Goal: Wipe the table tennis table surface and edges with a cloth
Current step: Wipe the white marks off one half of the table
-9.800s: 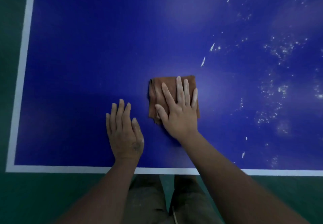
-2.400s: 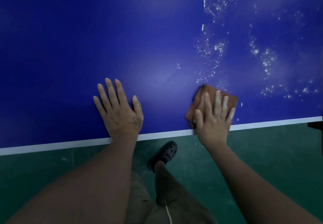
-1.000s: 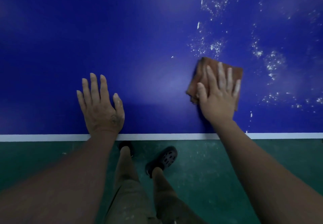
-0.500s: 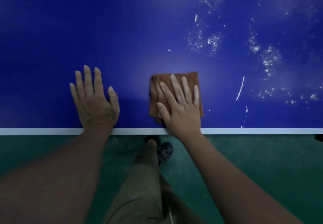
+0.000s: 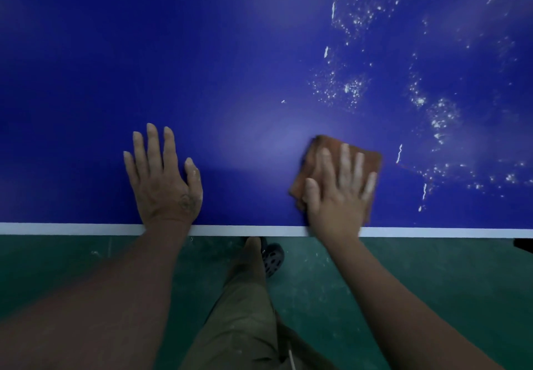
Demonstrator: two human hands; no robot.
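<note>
The blue table tennis table (image 5: 202,66) fills the upper view, with its white edge line (image 5: 245,230) running across near me. A folded brown cloth (image 5: 323,150) lies on the surface just inside that line. My right hand (image 5: 337,193) presses flat on the cloth with straight fingers, covering most of it. My left hand (image 5: 163,179) rests flat on the bare blue surface to the left, fingers spread. White dusty specks (image 5: 343,89) and streaks (image 5: 399,153) cover the table to the right of the cloth.
Below the table edge is a green floor (image 5: 432,277) with pale scuffs. My leg in olive trousers (image 5: 242,312) and a dark shoe (image 5: 272,258) stand under the edge. A dark object (image 5: 523,244) pokes in at the right edge.
My right hand has slid the cloth to the right along the near edge, toward the white specks. My left hand stays flat in about the same spot.
</note>
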